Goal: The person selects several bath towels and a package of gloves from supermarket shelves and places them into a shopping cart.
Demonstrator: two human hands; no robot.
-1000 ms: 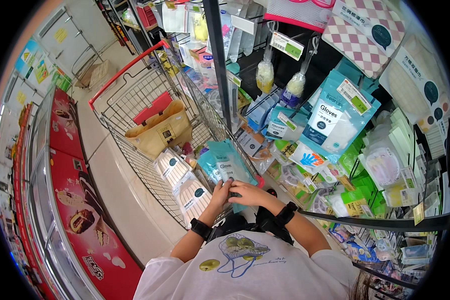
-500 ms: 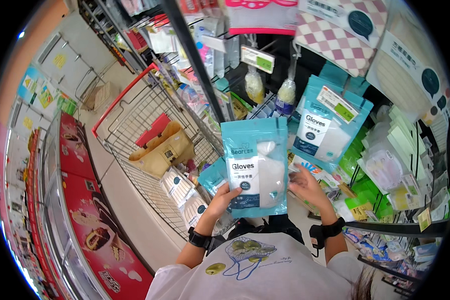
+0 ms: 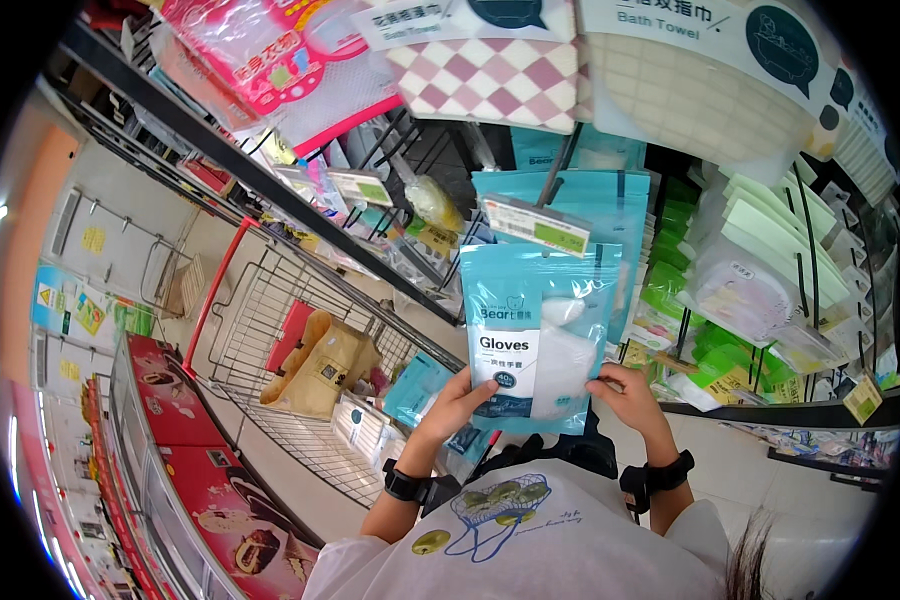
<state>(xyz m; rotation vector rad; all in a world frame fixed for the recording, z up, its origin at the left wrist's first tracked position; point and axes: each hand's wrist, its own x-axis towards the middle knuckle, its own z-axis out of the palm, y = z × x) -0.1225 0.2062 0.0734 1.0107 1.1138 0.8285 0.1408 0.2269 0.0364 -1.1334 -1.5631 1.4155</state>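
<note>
A light-blue pouch of disposable gloves [image 3: 535, 335] with a clear window is held upright in front of the hanging rack. My left hand [image 3: 457, 405] grips its lower left corner. My right hand [image 3: 630, 398] holds its lower right corner. Both wrists wear black bands. Directly behind the pouch, more of the same blue packs [image 3: 580, 205] hang on a peg under a green and white price tag [image 3: 537, 224].
A red-handled wire shopping cart [image 3: 270, 340] stands to my left, holding a tan paper-wrapped item [image 3: 320, 370] and small packs. Checked cloths [image 3: 490, 70] and bath towels hang above. Green packs [image 3: 710, 340] fill the right shelves. A red chest freezer [image 3: 170, 470] runs along the far left.
Both hands lifted the blue pouch from beside the cart up to the peg of matching packs. The view tilted upward toward the shelves.
</note>
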